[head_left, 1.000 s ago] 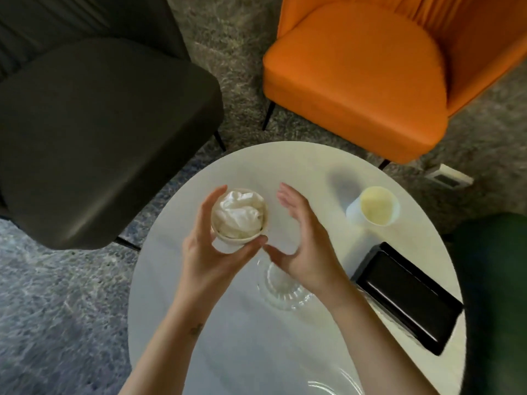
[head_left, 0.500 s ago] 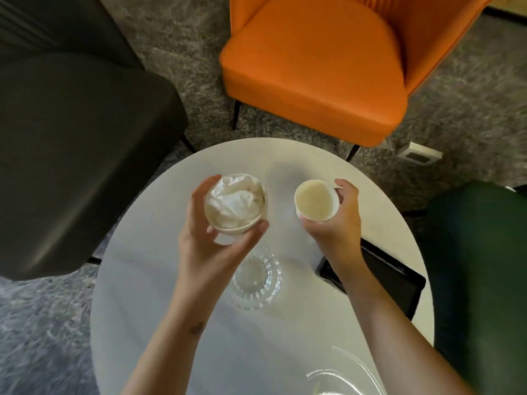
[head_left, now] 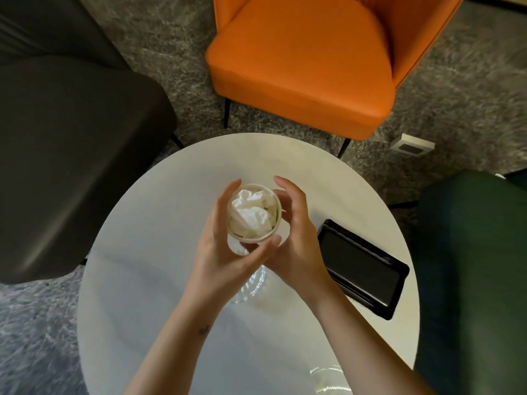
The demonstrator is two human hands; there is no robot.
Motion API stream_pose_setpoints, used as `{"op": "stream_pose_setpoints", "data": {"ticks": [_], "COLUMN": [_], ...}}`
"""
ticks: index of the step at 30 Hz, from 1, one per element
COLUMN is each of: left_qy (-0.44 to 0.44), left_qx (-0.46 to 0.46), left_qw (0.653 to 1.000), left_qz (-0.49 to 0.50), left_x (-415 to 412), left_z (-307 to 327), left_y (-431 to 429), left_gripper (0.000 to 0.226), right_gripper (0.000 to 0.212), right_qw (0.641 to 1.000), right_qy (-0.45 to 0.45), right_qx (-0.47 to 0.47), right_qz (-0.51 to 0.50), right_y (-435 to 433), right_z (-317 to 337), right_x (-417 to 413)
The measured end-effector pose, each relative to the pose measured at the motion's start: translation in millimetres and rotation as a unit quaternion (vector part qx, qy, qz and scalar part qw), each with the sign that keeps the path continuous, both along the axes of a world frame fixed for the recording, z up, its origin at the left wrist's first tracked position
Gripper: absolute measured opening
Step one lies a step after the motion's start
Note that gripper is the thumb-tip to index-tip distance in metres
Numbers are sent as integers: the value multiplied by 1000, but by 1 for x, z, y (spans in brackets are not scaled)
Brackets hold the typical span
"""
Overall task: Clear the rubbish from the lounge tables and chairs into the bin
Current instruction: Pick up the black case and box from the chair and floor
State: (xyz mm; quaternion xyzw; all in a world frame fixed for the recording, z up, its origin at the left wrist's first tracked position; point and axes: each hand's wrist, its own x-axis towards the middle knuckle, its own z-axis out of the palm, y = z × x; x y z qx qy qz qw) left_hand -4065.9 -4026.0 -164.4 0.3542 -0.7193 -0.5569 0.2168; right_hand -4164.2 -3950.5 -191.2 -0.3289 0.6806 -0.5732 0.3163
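Observation:
A white paper cup (head_left: 253, 239) stuffed with crumpled white tissue (head_left: 251, 216) is held above the middle of the round white table (head_left: 148, 280). My left hand (head_left: 219, 252) grips it from the left, with the thumb under its near rim. My right hand (head_left: 299, 238) curls round its right side, fingers bent over the far rim. No second cup shows on its own. A strip of white shows just below the cup between my hands, and I cannot tell what it is.
A clear glass dish (head_left: 253, 283) lies on the table under my wrists, a black tray (head_left: 362, 266) to the right, and another glass piece (head_left: 328, 377) at the near edge. Around the table stand an orange chair (head_left: 299, 61), a dark grey chair (head_left: 71, 152) and a green seat (head_left: 479, 280).
My right hand picked up the empty cream cup from the table's right side and brought it in to the tissue-filled cup. Both hands now close round that cup.

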Motion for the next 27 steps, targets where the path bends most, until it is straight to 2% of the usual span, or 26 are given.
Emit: {"op": "stream_pose_setpoints", "data": {"ticks": [3, 7, 10, 12, 15, 17, 20, 27], "left_qy": [-16, -51, -57, -65, -72, -67, -68, -80], "left_qx": [-3, -19, -25, -33, -31, -29, -37, -63], "left_qw": [1000, 997, 996, 995, 996, 996, 996, 993], "left_qz": [20, 51, 67, 62, 48, 44, 44, 61], "left_x": [4, 9, 9, 5, 0, -3, -7, -16], "left_z": [-3, -3, -2, -4, -11, -18, -24, -16], "left_y": [2, 4, 8, 15, 30, 40, 53, 71], "left_gripper": [78, 78, 78, 79, 78, 77, 75, 77], "right_gripper": [98, 101, 107, 114, 124, 126, 119, 108], "right_qw": [1000, 982, 931, 885, 827, 808, 804, 861], "right_qy": [-13, 143, 276, 328, 347, 346, 362, 333], "right_qx": [10, 104, 233, 325, 435, 469, 466, 383], "right_qz": [12, 73, 53, 61, 86, 91, 70, 21], "right_y": [3, 17, 43, 63, 89, 103, 116, 125], "right_z": [-3, -8, -16, -23, -37, -44, -50, -28], "right_x": [5, -6, -24, -37, -52, -57, -61, -71]}}
